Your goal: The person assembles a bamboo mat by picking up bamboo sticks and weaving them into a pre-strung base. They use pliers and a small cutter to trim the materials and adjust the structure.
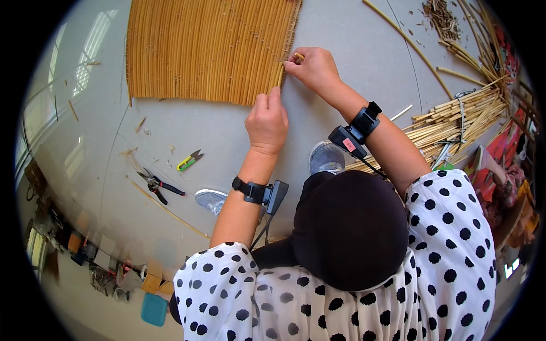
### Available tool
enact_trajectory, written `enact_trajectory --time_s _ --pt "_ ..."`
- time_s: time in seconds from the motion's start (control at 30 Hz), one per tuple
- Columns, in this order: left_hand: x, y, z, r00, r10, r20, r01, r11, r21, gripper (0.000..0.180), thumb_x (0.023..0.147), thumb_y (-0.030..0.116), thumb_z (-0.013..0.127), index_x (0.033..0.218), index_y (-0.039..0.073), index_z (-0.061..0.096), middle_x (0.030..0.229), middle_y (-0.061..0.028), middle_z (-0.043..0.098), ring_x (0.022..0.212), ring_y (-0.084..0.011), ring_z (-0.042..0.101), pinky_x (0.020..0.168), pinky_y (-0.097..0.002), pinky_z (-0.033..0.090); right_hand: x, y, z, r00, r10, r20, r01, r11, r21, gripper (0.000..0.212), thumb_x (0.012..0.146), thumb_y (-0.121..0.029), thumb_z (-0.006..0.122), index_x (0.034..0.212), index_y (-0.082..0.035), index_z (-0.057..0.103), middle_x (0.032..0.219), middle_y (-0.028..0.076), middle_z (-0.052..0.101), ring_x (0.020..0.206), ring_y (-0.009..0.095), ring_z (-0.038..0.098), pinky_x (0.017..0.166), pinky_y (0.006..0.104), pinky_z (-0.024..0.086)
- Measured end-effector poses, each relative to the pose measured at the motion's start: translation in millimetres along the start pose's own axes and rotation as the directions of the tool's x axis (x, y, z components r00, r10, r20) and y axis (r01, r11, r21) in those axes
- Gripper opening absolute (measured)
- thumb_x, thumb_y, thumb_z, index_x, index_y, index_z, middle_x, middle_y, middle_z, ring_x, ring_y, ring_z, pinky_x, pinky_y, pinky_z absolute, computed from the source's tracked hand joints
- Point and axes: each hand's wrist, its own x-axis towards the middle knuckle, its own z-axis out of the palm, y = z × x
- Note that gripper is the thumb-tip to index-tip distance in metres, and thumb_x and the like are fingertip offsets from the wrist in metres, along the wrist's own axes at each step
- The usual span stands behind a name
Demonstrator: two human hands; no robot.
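Note:
A mat of yellow-brown reeds (pixel 205 51), bound side by side, lies on the floor at the top. My left hand (pixel 266 124) is closed at the mat's lower right corner, its fingertips pinching the lower end of an outer reed (pixel 279 75). Beyond it to the right, my right hand (pixel 314 69) is closed beside the mat's right edge. A short yellow reed end (pixel 299 55) pokes out between its thumb and forefinger; the rest of that piece is hidden. Both wrists carry black strapped devices.
Yellow-green thread snips (pixel 190 161) and dark-handled pliers (pixel 157 184) lie on the floor at left, near reed scraps. A tied bundle of reeds (pixel 455 122) lies at right, with loose stalks and a pile of chips (pixel 441 20) farther up. My shoes (pixel 327 157) stand below the mat.

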Motion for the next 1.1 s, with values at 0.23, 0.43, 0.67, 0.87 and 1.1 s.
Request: enact_trajectory --time_s 0.23,0.43,0.67,0.87,1.1 --pt "0 0 2 0.998 0.046 -0.045 -0.045 0.999 0.020 0.034 0.077 0.006 0.063 0.111 0.007 0.060 0.082 -0.0085 0.054 0.067 -0.0268 0.061 0.058 -0.0362 0.052 2 5 2 0.999 -0.042 -0.005 0.042 0.999 -0.005 0.022 0.074 -0.026 0.069 0.080 -0.005 0.070 0.063 0.010 0.063 0.055 0.023 0.060 0.057 0.0338 0.049" --pt "3 2 2 0.997 0.049 -0.051 -0.049 0.999 0.016 0.033 0.077 0.007 0.062 0.110 0.007 0.060 0.080 -0.0083 0.052 0.068 -0.0261 0.061 0.056 -0.0365 0.052 3 8 2 0.999 -0.046 0.005 0.046 0.999 0.005 0.020 0.076 -0.026 0.068 0.082 -0.006 0.069 0.062 0.009 0.063 0.054 0.019 0.059 0.056 0.0321 0.049" --pt "3 -1 1 0.997 0.054 -0.052 -0.055 0.998 -0.005 0.033 0.078 0.006 0.063 0.110 0.007 0.061 0.082 -0.0082 0.054 0.067 -0.0268 0.060 0.057 -0.0368 0.051 6 16 2 0.995 -0.094 0.015 0.093 0.994 0.055 0.020 0.077 -0.025 0.069 0.084 -0.006 0.070 0.061 0.007 0.061 0.053 0.016 0.056 0.055 0.0307 0.047" --pt "4 1 -5 0.994 0.103 -0.048 -0.100 0.993 0.062 0.031 0.078 0.006 0.063 0.109 0.009 0.062 0.079 -0.0067 0.053 0.065 -0.0251 0.059 0.055 -0.0354 0.050 7 14 -4 0.997 -0.035 0.068 0.024 0.987 0.158 0.022 0.075 -0.026 0.068 0.083 -0.006 0.070 0.064 0.013 0.064 0.058 0.025 0.062 0.060 0.0345 0.051" --pt "12 5 3 0.989 0.126 -0.077 -0.119 0.988 0.100 0.030 0.078 0.005 0.059 0.107 0.007 0.062 0.075 -0.0057 0.050 0.062 -0.0217 0.059 0.051 -0.0334 0.050 9 21 -1 0.998 0.007 0.061 -0.023 0.966 0.258 0.018 0.080 -0.021 0.069 0.085 -0.003 0.069 0.062 -0.002 0.055 0.058 0.007 0.047 0.054 0.0259 0.042"
